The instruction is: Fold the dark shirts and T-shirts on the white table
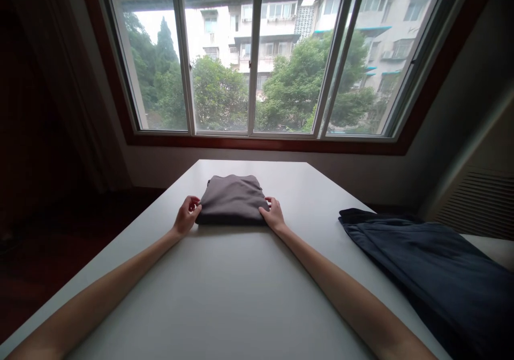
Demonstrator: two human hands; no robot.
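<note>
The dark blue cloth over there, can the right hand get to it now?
Probably yes. The right hand would have to leave the folded grey cloth, but I see only white table between it and the dark blue cloth, off to its right.

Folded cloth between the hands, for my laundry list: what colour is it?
The folded cloth is plain brownish grey, seen best in the head view.

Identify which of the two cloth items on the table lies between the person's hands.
The grey folded cloth, with the left hand at one side and the right hand at the other; the navy cloth lies farther right, untouched.
</note>
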